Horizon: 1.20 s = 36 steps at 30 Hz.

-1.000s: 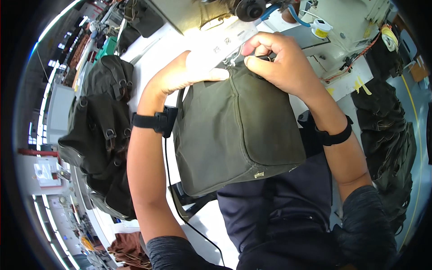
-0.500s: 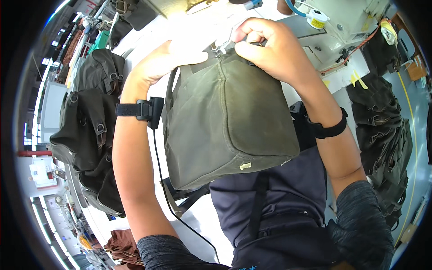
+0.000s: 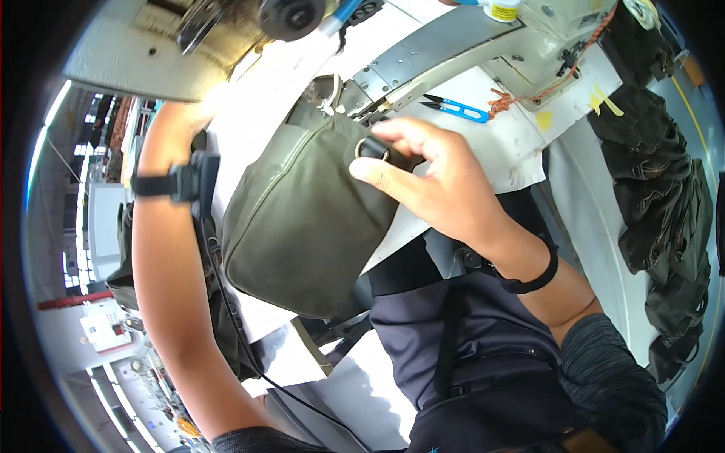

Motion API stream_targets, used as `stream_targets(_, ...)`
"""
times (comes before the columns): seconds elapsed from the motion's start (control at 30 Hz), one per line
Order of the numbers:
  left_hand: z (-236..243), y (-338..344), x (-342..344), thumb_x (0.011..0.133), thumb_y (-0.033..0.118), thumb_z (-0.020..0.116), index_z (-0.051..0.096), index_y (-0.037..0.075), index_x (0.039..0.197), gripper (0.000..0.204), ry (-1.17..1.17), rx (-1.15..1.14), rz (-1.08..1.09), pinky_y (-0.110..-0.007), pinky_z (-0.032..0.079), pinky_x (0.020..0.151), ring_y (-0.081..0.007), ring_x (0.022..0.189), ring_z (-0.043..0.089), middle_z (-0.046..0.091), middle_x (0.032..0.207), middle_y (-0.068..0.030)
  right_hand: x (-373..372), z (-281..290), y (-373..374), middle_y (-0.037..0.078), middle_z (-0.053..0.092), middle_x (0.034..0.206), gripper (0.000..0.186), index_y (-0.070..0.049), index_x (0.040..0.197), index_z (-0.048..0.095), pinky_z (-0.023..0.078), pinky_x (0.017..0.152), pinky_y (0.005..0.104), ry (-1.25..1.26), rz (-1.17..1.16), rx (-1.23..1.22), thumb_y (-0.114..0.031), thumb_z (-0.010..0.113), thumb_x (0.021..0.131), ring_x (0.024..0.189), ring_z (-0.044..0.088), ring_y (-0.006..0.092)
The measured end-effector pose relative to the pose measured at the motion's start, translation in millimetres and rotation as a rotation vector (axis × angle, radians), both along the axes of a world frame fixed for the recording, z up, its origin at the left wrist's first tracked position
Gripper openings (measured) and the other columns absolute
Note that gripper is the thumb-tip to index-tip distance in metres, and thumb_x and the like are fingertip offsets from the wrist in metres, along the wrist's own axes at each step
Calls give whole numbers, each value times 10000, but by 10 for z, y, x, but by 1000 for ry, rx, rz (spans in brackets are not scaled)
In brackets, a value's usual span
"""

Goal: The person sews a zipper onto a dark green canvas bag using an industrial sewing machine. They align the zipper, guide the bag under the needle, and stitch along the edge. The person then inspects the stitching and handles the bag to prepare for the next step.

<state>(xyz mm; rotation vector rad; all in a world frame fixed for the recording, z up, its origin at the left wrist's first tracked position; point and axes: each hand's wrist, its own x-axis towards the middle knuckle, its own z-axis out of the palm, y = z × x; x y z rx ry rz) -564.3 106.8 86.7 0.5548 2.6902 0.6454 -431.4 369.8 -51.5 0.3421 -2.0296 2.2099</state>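
An olive-green fabric bag (image 3: 291, 219) with a piped seam lies tilted at the edge of the white worktable (image 3: 468, 147), its upper end beside the steel bed of a sewing machine (image 3: 423, 57). My right hand (image 3: 423, 170) pinches a dark strap tab with a metal ring (image 3: 371, 149) on the bag's upper right. My left hand (image 3: 192, 113) reaches up left of the bag, under the machine's head; glare washes out its fingers, so what it touches cannot be seen.
Blue thread snips (image 3: 457, 107) lie on the table beside orange cord (image 3: 510, 102). Dark olive bags are piled at the right (image 3: 649, 189) and partly visible behind my left arm (image 3: 121, 279). A black cable (image 3: 287, 385) runs down from my left wrist device.
The bag has swung and moved leftward and down in view; more of the machine shows. My left arm sits further left, and my right hand has moved down with the tab.
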Motion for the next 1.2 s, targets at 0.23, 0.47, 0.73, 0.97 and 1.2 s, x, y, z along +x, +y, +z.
stream_targets(0.23, 204, 890, 1901, 818, 383, 806, 539, 8, 1469, 797, 444, -470, -190, -508, 342, 1192, -339, 1358, 538, 582, 1461, -158, -191, -53, 27, -19, 643, 728, 243, 19, 1030, 737, 407, 594, 243, -15, 164, -224, -212, 659, 1036, 656, 496, 29)
stream_targets(0.47, -230, 579, 1648, 811, 442, 828, 459, 67, 1556, 912, 762, -694, -225, -598, 202, 1251, -314, 1475, 429, 510, 1561, -135, -159, -77, -132, -25, 636, 795, 221, 33, 1034, 728, 419, 631, 225, -117, 244, -301, -172, 649, 1039, 721, 517, 18)
stream_targets(0.73, -963, 880, 1584, 675, 66, 864, 503, 22, 1490, 893, 889, -133, -19, -480, 373, 1171, -353, 1400, 526, 561, 1514, -166, -21, 121, -138, 89, 685, 732, 246, 40, 967, 707, 457, 596, 316, -28, 106, -222, -184, 621, 1023, 631, 542, 99)
stream_targets(0.97, -1050, 841, 1491, 618, -68, 756, 553, 20, 1458, 869, 860, 47, 5, -459, 445, 1089, -369, 1271, 612, 609, 1447, -204, -13, 112, -120, -29, 526, 674, 233, 15, 880, 626, 379, 562, 259, -82, 150, -299, -144, 577, 1042, 651, 435, 20)
stream_targets(1.2, -1016, 862, 1503, 587, -41, 789, 546, 19, 1432, 881, 805, 144, 22, -467, 439, 1076, -390, 1237, 612, 594, 1457, -215, 2, 113, -112, -59, 557, 777, 189, 36, 933, 646, 378, 591, 229, -118, 176, -380, -93, 556, 1039, 719, 434, -7)
